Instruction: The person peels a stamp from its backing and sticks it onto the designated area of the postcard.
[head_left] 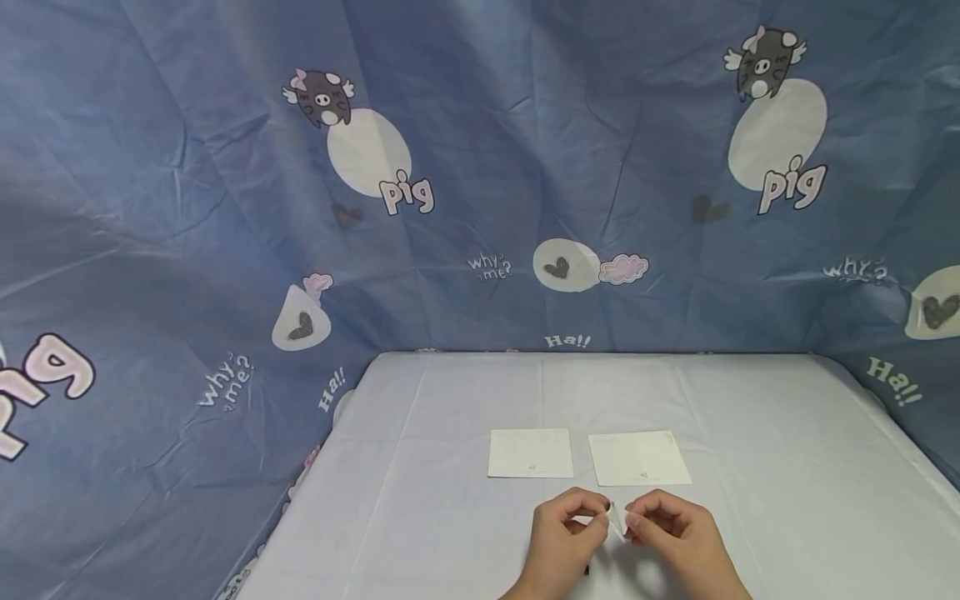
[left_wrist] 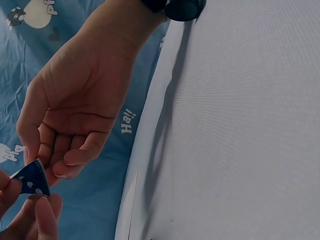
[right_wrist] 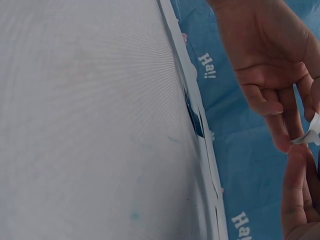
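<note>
Between my two hands is a small thin piece [left_wrist: 32, 177], dark blue with whitish spots on one face, with a fine jagged edge. Its other side looks white in the right wrist view; its exact kind is unclear. My left hand [head_left: 564, 533] pinches one side of it between thumb and fingertips. From the opposite side my right hand [head_left: 678, 529] pinches it too, fingers bent. The fingertips cover part of the piece. Beyond the hands, two white cards lie flat side by side, a left card [head_left: 530, 454] and a right card [head_left: 639, 458].
A white cloth covers the table [head_left: 420, 517]. Patterned blue fabric [head_left: 480, 167] hangs behind it and at the sides. Next to the left wrist a small dark thing [head_left: 587, 571] is partly visible. A flat dark blue item [right_wrist: 194, 117] lies on the cloth, seen edge-on.
</note>
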